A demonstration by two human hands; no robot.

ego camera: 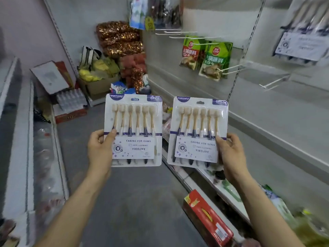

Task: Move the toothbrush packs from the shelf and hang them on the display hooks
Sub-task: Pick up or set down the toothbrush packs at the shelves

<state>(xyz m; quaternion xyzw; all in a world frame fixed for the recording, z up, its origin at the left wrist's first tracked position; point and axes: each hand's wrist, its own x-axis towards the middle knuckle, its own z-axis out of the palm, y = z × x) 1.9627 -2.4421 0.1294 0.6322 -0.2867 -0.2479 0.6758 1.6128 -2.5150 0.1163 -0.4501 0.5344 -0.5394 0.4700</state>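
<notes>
Left grip [99,148] holds the left pack [133,122] upright by its lower left edge, thumb on the front. Right grip [231,154] holds the right pack [197,125] upright by its lower right edge, thumb on the front. The packs are side by side, apart, above the floor [124,193]. Each shows six brushes. Bare hooks [272,82] project from the right-hand panel. Two pouches [215,59] hang there. A third pack [302,38], blurred, hangs at upper right.

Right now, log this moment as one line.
left hand holds left toothbrush pack | right hand holds right toothbrush pack | both upright, not yet hung | display hook at right bare
</notes>
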